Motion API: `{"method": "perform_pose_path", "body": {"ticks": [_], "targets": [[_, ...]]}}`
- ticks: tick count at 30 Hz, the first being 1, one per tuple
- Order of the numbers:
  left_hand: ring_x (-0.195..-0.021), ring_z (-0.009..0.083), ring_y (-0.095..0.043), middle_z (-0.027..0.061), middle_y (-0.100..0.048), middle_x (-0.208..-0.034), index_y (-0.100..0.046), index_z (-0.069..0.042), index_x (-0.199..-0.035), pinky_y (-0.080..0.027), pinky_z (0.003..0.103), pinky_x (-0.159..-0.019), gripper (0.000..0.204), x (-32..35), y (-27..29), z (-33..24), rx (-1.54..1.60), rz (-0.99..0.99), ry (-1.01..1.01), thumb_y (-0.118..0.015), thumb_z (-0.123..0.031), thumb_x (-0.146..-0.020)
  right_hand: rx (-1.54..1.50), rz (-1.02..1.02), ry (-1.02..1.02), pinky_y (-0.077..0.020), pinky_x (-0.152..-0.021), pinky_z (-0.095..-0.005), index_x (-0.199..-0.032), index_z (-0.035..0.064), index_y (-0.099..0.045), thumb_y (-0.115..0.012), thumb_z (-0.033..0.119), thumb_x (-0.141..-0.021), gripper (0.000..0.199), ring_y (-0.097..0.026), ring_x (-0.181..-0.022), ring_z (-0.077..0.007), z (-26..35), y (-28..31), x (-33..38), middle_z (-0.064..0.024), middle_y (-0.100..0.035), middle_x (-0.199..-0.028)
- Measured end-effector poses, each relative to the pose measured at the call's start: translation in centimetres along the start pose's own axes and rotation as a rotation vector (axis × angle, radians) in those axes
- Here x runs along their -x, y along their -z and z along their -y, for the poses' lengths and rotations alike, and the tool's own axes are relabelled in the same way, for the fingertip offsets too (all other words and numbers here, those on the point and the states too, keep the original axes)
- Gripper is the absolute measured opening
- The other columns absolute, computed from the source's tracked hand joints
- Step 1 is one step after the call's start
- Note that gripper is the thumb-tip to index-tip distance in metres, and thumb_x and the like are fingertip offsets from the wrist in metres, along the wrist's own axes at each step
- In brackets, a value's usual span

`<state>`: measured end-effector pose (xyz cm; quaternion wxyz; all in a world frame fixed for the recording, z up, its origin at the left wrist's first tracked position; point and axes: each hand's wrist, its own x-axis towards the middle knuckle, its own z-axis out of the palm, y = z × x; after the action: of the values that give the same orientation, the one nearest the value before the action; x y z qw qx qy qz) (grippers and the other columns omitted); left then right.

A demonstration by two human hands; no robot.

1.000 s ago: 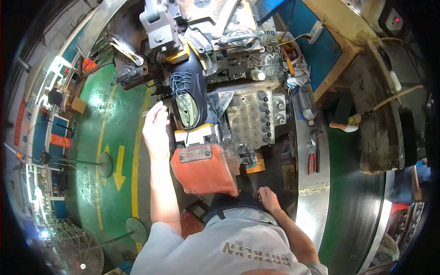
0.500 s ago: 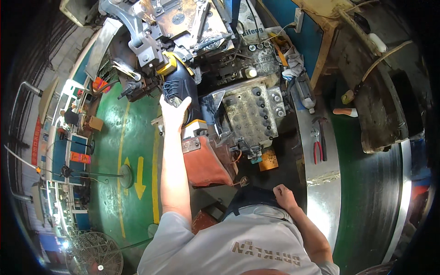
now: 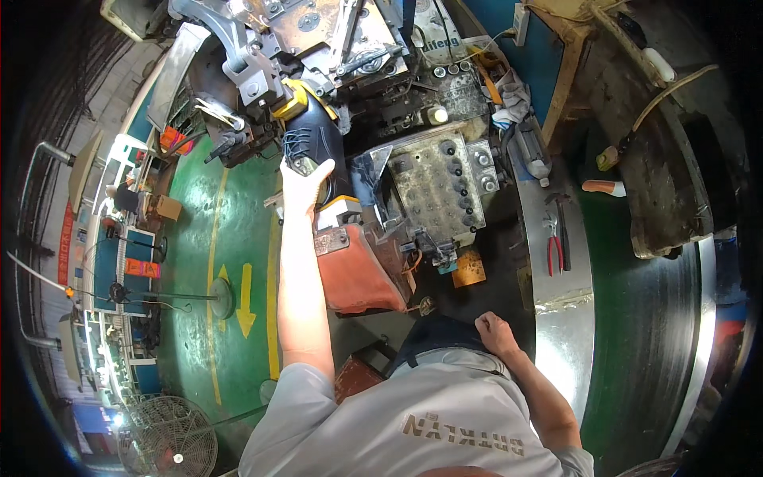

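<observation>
A dark lace-up shoe (image 3: 324, 137) sits in a shoe-making machine (image 3: 334, 48), its toe end up against a yellow clamp part (image 3: 292, 102). My left hand (image 3: 304, 184) grips it around the heel end, thumb on one side and fingers on the other. Under that hand is a white and yellow machine part (image 3: 338, 210), above an orange-red cover (image 3: 358, 274). My right hand (image 3: 496, 334) rests against my dark trousers at the waist, fingers curled in with nothing visible in them.
On the metal ledge at the right lie red-handled pliers (image 3: 553, 246) and a hammer (image 3: 564, 234). A clear bottle (image 3: 539, 168) stands further up that ledge. A pitted metal block (image 3: 437, 191) juts out right of the shoe. A green floor and fan (image 3: 168, 437) are at left.
The whole view has shifted slightly. My left hand keeps its grip on the shoe, and my right hand stays at my waist.
</observation>
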<state>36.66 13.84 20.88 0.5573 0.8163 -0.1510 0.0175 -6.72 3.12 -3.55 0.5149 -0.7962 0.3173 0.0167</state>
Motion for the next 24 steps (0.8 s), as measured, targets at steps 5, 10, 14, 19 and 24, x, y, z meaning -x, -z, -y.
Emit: {"method": "perform_pose_path", "body": {"ticks": [5, 10, 14, 19, 24], "targets": [[-0.125, 0.0285, -0.045, 0.0203, -0.044, -0.136, -0.029, 0.006, -0.141, -0.036, 0.038, -0.107, 0.109, -0.4, 0.2, 0.7, -0.005, -0.013, 0.011, -0.091, -0.025, -0.058, 0.007, -0.009, 0.029, -0.0499, -0.08, -0.0444, -0.095, -0.0012, -0.06, -0.056, 0.025, -0.092, 0.027, -0.064, -0.09, -0.0393, -0.2, -0.4, -0.4, -0.0222, -0.066, -0.091], [-0.125, 0.0286, -0.045, 0.0202, -0.045, -0.136, -0.03, 0.005, -0.141, -0.036, 0.037, -0.107, 0.105, 0.0, -0.1, 0.0, -0.02, -0.021, 0.021, -0.09, -0.023, -0.059, 0.009, -0.018, 0.038, -0.0499, -0.079, -0.0444, -0.093, -0.0013, -0.06, -0.057, 0.023, -0.091, 0.025, -0.063, -0.089, -0.0392, -0.2, -0.4, -0.7, -0.0218, -0.066, -0.09], [-0.126, 0.029, -0.045, 0.0208, -0.045, -0.136, -0.03, 0.005, -0.141, -0.035, 0.037, -0.107, 0.105, -0.6, 0.1, 0.9, -0.033, -0.016, 0.0, -0.089, -0.024, -0.059, 0.004, 0.002, 0.032, -0.0496, -0.08, -0.0451, -0.093, -0.0011, -0.059, -0.057, 0.023, -0.092, 0.025, -0.063, -0.09, -0.0394, 0.3, -0.3, -0.8, -0.0218, -0.066, -0.09], [-0.128, 0.0298, -0.043, 0.0219, -0.044, -0.137, -0.029, 0.006, -0.141, -0.034, 0.038, -0.108, 0.106, -0.7, 0.1, 1.0, -0.019, 0.012, 0.026, -0.089, -0.025, -0.06, 0.004, -0.019, 0.05, -0.0501, -0.078, -0.0446, -0.092, -0.0007, -0.06, -0.057, 0.023, -0.091, 0.023, -0.064, -0.088, -0.0395, 0.5, -0.3, -0.9, -0.0218, -0.066, -0.088], [-0.129, 0.0299, -0.042, 0.0227, -0.043, -0.137, -0.028, 0.007, -0.142, -0.033, 0.038, -0.109, 0.108, -0.6, -0.1, 1.0, -0.053, -0.042, 0.025, -0.089, -0.024, -0.06, 0.002, -0.037, 0.067, -0.0502, -0.078, -0.0445, -0.091, -0.0007, -0.059, -0.058, 0.022, -0.091, 0.022, -0.064, -0.087, -0.0394, 0.4, -0.4, -1.0, -0.0219, -0.066, -0.088]]}}
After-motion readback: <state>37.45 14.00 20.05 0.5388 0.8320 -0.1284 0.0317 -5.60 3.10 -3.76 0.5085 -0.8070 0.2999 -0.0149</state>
